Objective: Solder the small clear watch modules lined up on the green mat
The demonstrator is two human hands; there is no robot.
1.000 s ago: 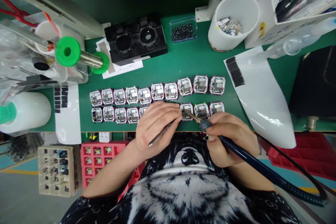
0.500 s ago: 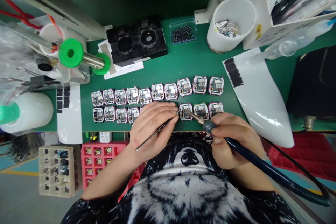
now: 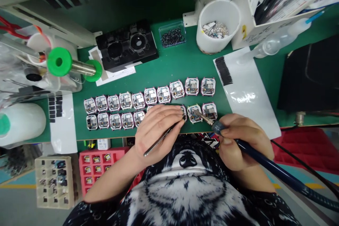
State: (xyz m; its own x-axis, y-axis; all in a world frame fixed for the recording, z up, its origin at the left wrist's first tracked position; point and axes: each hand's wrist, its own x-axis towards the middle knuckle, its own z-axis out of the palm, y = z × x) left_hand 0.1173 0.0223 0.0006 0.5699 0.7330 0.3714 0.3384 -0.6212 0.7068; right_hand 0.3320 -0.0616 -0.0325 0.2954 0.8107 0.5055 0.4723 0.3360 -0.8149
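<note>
Right at the middle of the action, the small squarish case with a yellow-green rim and exposed circuit board sits in the near row on the green bench, board side up, which leaves its parts open to a tool. In from four o'clock comes the slim metal-tipped iron with a dark blue handle, its tip over the board; contact, I can't tell. The right hand pinches it near the front, pen-style, probably for fine control, its thick cable trailing well clear towards four. Over at eight, the left hand has thin dark metal tweezers between thumb and fingers, points towards the next case, which it partly covers; whether they grip anything is hidden. Another pink-rimmed case waits close by at three, and the far row runs past twelve, the spacing presumably giving each one easy reach. Further out, a clear box of tiny black parts at eleven, a white tub of scraps at one, and a white sheet bearing black strips at two, all seemingly within arm's reach.
</note>
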